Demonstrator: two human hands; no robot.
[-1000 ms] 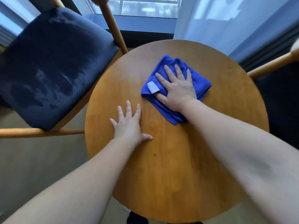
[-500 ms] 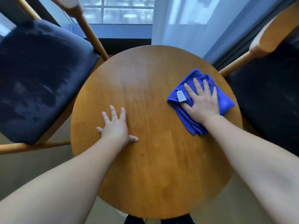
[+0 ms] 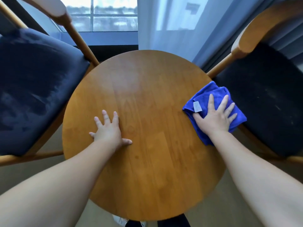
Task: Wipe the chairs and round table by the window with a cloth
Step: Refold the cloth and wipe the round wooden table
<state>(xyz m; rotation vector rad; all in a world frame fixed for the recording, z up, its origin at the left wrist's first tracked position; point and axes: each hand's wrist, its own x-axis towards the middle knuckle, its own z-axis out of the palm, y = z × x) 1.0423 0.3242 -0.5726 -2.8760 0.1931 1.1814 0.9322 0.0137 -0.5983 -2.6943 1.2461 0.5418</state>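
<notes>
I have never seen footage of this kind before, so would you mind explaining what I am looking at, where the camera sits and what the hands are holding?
There is no machine here: these are a person's two bare hands. Every picture comes from one wide-angle camera worn on the person's head, looking forward and down, which is why the forearms stretch in from the bottom and the edges look bent.

In the middle stands a round wooden table. The left hand lies flat on the bare wood, fingers spread. The right hand presses, fingers straight, on a folded blue cloth with a small white label, at the table's right edge. Nothing is gripped; the cloth is only pressed down.

A wooden chair with a dark cushion stands on each side, the left chair and the right chair. Beyond them are a window and a pale curtain.
</notes>
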